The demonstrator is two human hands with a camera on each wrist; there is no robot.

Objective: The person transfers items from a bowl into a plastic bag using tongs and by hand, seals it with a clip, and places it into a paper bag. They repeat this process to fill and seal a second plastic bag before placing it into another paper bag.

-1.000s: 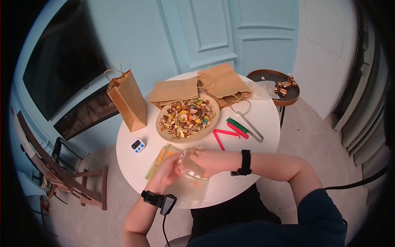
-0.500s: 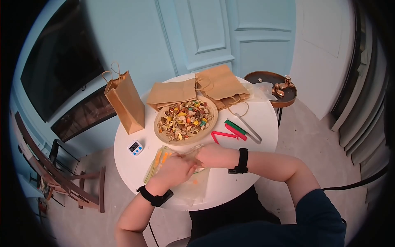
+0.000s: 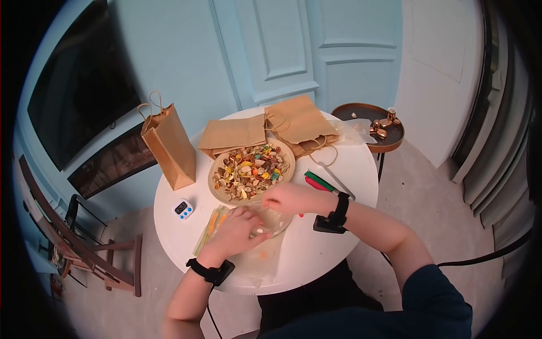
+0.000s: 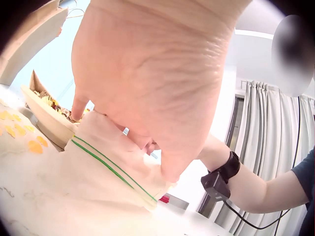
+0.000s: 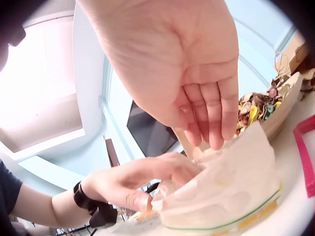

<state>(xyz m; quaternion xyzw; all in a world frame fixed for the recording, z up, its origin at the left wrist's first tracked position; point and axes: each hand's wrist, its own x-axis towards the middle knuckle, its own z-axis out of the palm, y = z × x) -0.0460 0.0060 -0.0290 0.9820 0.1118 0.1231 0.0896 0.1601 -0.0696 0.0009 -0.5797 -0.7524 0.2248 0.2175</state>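
A translucent zip bag (image 3: 262, 265) with a green zip line and orange print lies near the table's front edge, its mouth end raised. My left hand (image 3: 231, 231) holds the mouth end; in the right wrist view its thumb (image 5: 138, 199) sits at the rim while the bag partly hides the fingers. Over the bag, close to the plate's near rim, hovers my right hand (image 3: 296, 198). Its fingers (image 5: 214, 113) hang relaxed, nothing between them. Dried petals, slices and pods (image 3: 248, 172) heap up on the round tan plate (image 3: 223, 196).
Striped flat packets (image 3: 210, 229) lie left of the bag, beyond them a white timer (image 3: 183, 209). One paper bag (image 3: 172, 150) stands at left; flattened paper bags (image 3: 305, 118) lie behind the plate. Right of it are green and red strips (image 3: 318, 181) and a grey tongs-like tool (image 3: 336, 179).
My right hand has lifted off the bag towards the plate, with its fingers relaxed. The left hand has turned palm down over the bag's mouth, its thumb and fingers spreading apart.
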